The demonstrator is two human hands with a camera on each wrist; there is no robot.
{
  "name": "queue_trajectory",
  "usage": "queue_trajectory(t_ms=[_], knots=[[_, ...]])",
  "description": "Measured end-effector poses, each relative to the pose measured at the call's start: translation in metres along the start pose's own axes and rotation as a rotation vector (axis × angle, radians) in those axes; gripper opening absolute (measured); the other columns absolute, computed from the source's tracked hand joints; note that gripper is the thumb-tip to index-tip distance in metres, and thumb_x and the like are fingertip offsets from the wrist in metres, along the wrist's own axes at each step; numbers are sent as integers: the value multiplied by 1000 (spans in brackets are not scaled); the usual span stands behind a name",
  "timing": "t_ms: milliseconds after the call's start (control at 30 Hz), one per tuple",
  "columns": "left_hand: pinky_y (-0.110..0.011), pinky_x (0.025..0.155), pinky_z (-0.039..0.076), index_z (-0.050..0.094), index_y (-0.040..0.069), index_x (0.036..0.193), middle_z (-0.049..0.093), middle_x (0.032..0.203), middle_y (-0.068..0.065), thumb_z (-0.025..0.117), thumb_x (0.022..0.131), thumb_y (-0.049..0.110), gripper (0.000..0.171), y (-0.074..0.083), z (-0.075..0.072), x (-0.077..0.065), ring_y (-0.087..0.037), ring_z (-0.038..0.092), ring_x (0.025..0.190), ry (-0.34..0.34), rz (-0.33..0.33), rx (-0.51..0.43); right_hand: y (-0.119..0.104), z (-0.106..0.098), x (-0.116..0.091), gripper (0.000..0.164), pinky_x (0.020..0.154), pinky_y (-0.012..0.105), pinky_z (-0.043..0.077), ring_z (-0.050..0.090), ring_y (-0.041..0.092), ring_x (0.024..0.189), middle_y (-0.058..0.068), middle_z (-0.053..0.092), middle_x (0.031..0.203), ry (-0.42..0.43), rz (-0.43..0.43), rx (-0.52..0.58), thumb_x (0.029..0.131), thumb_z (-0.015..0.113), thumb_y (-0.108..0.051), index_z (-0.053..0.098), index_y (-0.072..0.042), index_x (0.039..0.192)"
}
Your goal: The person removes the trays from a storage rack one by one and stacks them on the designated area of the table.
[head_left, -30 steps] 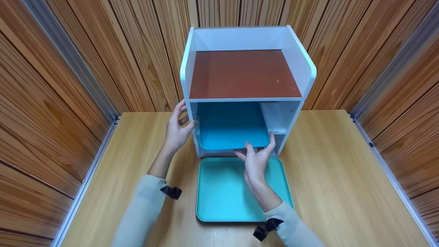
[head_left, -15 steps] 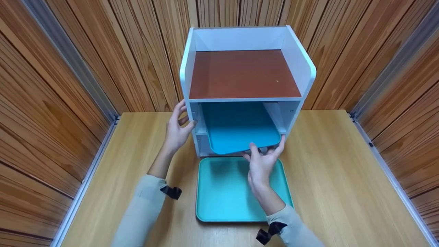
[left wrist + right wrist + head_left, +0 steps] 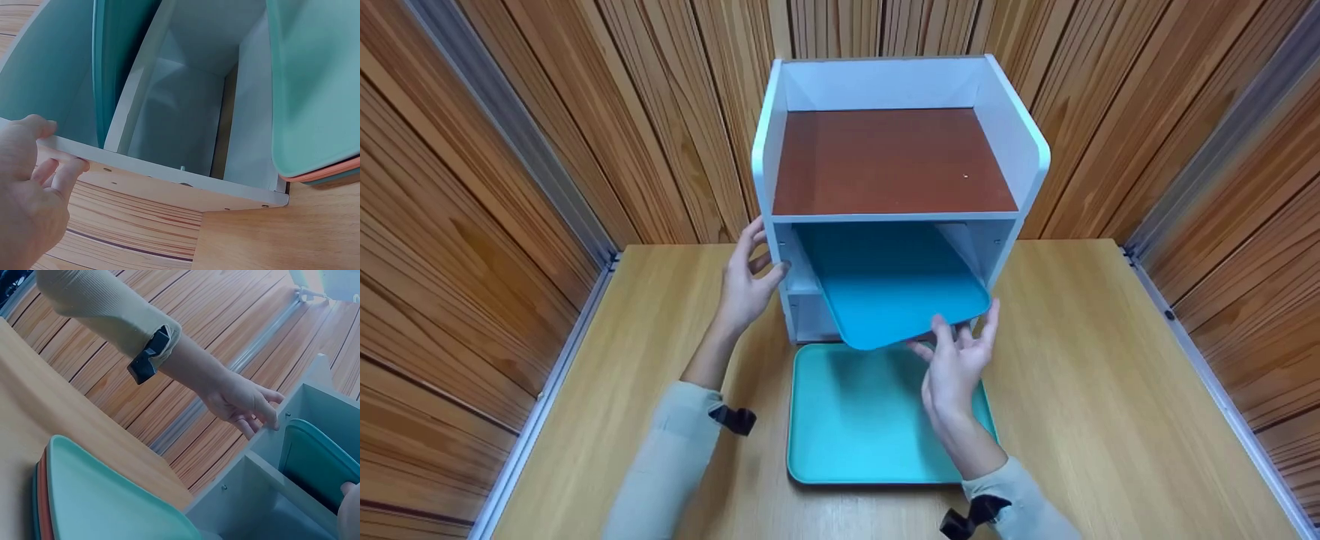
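Observation:
A blue tray (image 3: 896, 289) slants out of the middle compartment of a small white shelf unit (image 3: 896, 218), its front edge past the shelf. My right hand (image 3: 956, 367) holds that front edge near the right corner, thumb on top and fingers below. My left hand (image 3: 746, 289) grips the unit's left side panel; in the left wrist view the thumb (image 3: 39, 125) lies over the panel's front edge and the fingers are on its outer face. On the table before the unit lies a turquoise tray (image 3: 870, 427), with an orange tray (image 3: 332, 169) and a darker one stacked beneath it.
The unit's brown top shelf (image 3: 892, 161) has white walls at back and sides. Below the blue tray is a lower compartment (image 3: 814, 315). Wood-patterned walls (image 3: 472, 225) with metal corner rails enclose the wooden table (image 3: 1110, 412).
My right hand has drawn the blue tray forward and to the right, turning it so its front left corner now juts over the turquoise tray. My left hand has stayed on the side panel.

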State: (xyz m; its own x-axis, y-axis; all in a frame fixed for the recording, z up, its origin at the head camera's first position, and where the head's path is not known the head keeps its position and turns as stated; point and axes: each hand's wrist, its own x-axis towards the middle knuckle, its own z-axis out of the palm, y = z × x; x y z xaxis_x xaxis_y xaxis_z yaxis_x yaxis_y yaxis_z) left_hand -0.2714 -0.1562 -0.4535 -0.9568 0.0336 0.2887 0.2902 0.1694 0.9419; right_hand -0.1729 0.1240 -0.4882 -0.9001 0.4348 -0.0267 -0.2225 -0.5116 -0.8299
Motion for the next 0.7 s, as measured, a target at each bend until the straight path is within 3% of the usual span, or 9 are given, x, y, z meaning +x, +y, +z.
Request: queue_trajectory(t_ms=[133, 400, 700], knots=[[-62, 120, 57, 40, 21, 173, 54, 169, -16, 69, 109, 6, 72, 0, 0, 0, -47, 61, 154, 3, 6, -2, -4, -8, -2, 93, 71, 26, 70, 76, 15, 118, 19, 39, 176, -16, 15, -10, 115, 52, 1, -1, -37, 182], [-59, 119, 59, 39, 23, 174, 53, 170, -14, 69, 110, 8, 72, -1, 0, -1, -45, 60, 155, -2, -14, 2, -8, -21, -6, 90, 69, 24, 69, 78, 13, 105, 16, 50, 158, -4, -9, -14, 115, 52, 0, 3, -35, 182], [-61, 118, 59, 40, 18, 173, 55, 167, -18, 69, 109, 4, 71, -2, 0, 0, -48, 61, 153, -7, 17, -10, -13, -38, -9, 87, 69, 23, 68, 79, 12, 104, 10, 59, 150, -2, -20, -65, 114, 51, 3, 9, -31, 182]])
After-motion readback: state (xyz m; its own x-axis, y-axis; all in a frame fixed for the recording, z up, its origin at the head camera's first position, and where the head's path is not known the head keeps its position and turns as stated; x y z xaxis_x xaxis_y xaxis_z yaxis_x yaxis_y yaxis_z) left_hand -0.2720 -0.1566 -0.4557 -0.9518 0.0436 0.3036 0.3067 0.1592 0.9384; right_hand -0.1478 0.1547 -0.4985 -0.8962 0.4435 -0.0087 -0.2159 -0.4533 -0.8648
